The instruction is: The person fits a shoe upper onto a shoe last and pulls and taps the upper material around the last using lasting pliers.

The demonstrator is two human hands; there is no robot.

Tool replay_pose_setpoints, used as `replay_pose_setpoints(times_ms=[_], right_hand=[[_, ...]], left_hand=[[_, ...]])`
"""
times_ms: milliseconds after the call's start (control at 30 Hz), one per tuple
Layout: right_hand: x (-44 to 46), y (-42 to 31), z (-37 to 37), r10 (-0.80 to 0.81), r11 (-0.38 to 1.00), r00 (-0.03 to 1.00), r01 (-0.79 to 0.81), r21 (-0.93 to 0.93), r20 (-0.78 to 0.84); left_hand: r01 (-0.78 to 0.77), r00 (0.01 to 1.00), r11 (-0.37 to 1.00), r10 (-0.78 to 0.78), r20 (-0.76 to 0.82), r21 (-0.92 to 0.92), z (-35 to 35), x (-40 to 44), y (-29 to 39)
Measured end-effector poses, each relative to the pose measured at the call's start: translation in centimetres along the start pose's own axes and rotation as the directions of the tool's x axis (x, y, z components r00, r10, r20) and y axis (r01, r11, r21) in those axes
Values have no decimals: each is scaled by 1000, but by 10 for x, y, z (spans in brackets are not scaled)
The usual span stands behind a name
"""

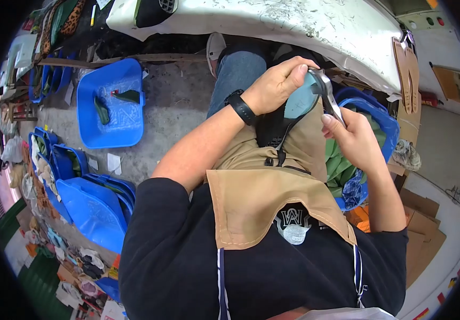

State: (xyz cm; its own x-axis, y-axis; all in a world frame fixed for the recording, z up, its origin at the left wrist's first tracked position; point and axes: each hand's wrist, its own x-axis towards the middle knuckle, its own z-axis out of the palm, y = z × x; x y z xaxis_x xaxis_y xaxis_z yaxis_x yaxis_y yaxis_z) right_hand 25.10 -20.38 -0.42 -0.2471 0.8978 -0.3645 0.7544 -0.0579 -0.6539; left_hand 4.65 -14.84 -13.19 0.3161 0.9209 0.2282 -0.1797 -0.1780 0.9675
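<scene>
At the frame's upper centre-right, the pale-blue-soled shoe piece (300, 101), slanting lower left to upper right, is clasped along its upper-left side by the nearer left hand (278, 88), while metal pliers (326, 87), gripped by the right hand (355, 137), are held at its upper-right end.

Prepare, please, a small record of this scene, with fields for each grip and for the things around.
Left grip: holds a shoe piece with pale blue sole
Right grip: holds a metal hand tool
Tool position: at the shoe piece's edge; exact contact unclear
Floor, left: blue tub with two dark green pieces
Right side: another blue tub with green material
Ahead: white-topped table
</scene>
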Motion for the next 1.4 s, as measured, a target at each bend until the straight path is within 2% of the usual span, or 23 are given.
replay_pose_setpoints(times_ms=[33,67,200,233,300,367,400,467,533,733,900,967,1033,1067,1133,1200,1233,1367,1400], right_hand=[[1,1,3,66,965,997,-75,252,43],[2,0,5,66,964,997,-75,256,43],[-4,-10,8,257,954,960,-270,131,108],[-3,-14,5,256,954,962,-268,134,100],[-1,-25,-3,163,981,985,-156,-113,60],[-1,-32,-8,66,933,997,-45,-358,46],[-1,-29,-8,62,932,997,-42,-360,45],[-3,-12,-7,56,993,997,-50,-103,57],[-8,2,-3,69,982,996,-79,173,61],[-2,-4,1,148,938,986,-165,304,77],[-5,-16,-2,301,925,931,-338,177,205],[-2,-32,-3,252,960,960,-231,-159,126],[1,-42,-4,174,865,982,-117,-488,73],[1,-36,0,173,868,982,-116,-482,74],[0,-9,21,114,992,991,-110,-62,68],[0,9,37,68,924,997,-77,373,38],[0,9,40,69,920,997,-78,383,37],[-3,7,49,55,710,995,-100,697,86],[-3,4,47,54,709,995,-96,698,82]], left_hand=[[35,999,999,-35,10,-2,-3,-2,1],[37,999,999,-37,13,0,-4,-2,2],[90,996,995,-89,12,-31,-3,-1,1],[85,996,996,-84,19,-29,-4,4,3],[141,989,957,-125,79,-254,-7,14,8],[205,977,863,-153,147,-462,-8,21,11],[201,978,865,-150,145,-461,-10,23,9],[170,985,917,-150,83,-360,-16,20,2],[160,987,953,-154,45,-257,-16,16,-7],[99,995,980,-95,33,-174,-12,14,3],[136,988,964,-116,99,-228,-14,10,3],[193,980,948,-174,95,-254,-13,13,14],[246,969,928,-232,83,-279,-13,13,24],[249,968,929,-235,85,-273,-14,10,26],[185,983,942,-177,56,-280,-16,6,28],[124,992,951,-119,34,-284,-20,3,29],[131,991,952,-125,41,-278,-22,2,28],[173,985,971,-169,36,-167,-26,-1,22],[171,985,971,-167,39,-164,-25,-1,22]])
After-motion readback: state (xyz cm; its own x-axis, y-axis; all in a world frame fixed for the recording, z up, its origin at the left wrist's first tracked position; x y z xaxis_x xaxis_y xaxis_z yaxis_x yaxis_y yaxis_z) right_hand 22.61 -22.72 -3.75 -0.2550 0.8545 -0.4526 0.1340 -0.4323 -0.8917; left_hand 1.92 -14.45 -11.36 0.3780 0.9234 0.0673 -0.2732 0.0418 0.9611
